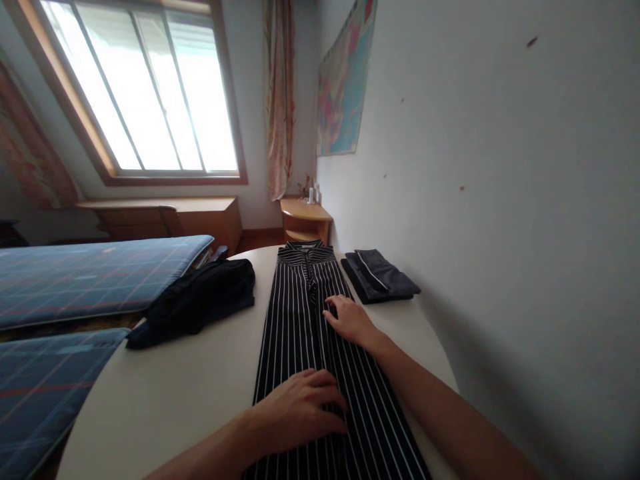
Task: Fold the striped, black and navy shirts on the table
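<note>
A long black collared shirt with thin white stripes lies lengthwise on the pale table, its collar at the far end and its sides narrowed into a strip. My left hand rests on the near part of the shirt, fingers bent and apart from the thumb. Farther up, on the right side of the front, my right hand touches the cloth with its fingers loosely spread. The shirt's near end runs out of view at the bottom.
Dark folded clothing lies at the table's right, near the white wall. A crumpled black garment sits at the left edge, beside a bed with blue plaid mats. A small wooden corner shelf stands beyond the table.
</note>
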Motion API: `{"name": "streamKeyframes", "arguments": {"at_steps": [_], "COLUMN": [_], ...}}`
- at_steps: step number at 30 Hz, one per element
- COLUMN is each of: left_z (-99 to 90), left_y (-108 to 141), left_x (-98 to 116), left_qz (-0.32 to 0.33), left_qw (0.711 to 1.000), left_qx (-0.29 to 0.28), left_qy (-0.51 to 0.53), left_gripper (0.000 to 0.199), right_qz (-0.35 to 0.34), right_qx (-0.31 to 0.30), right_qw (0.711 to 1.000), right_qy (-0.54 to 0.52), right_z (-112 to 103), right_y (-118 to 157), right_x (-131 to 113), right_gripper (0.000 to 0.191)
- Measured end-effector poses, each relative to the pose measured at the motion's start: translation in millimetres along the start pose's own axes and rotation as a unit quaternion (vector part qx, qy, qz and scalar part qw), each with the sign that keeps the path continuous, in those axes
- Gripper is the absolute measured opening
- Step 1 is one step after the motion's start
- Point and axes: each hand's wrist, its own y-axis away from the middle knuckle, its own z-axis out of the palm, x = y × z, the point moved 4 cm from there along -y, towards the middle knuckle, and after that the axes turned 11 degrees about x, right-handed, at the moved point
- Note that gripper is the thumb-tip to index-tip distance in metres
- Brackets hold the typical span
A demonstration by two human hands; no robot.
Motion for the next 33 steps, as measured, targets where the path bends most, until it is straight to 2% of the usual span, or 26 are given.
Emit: {"name": "streamKeyframes", "arguments": {"at_steps": [6, 10, 13, 16, 24, 33], "left_z": [5.8, 9.8, 11.3, 11.3, 8.8, 10.4], "left_y": [0, 2, 4, 4, 2, 2], "left_x": [2, 1, -1, -2, -1, 0], "left_qz": [0.012, 0.016, 0.014, 0.009, 0.02, 0.048], "left_qw": [1.0, 1.0, 1.0, 1.0, 1.0, 0.999], "left_qx": [0.001, 0.016, 0.021, 0.011, -0.004, 0.019], "left_qy": [0.009, 0.01, 0.014, 0.017, 0.003, -0.002], "left_gripper": [0.014, 0.012, 0.01, 0.009, 0.011, 0.012], "right_qz": [0.048, 0.081, 0.108, 0.122, 0.144, 0.121], "right_qx": [0.034, 0.017, -0.003, -0.019, -0.023, 0.026], "right_qw": [0.996, 0.992, 0.988, 0.985, 0.981, 0.985], "right_qy": [0.064, 0.092, 0.111, 0.116, 0.129, 0.123], "right_z": [6, 20, 31, 37, 42, 39], "right_y": [-63, -97, -112, -120, -127, -125], "right_x": [-6, -11, -11, -10, -12, -14], "right_gripper": [0.03, 0.033, 0.03, 0.026, 0.03, 0.033]}}
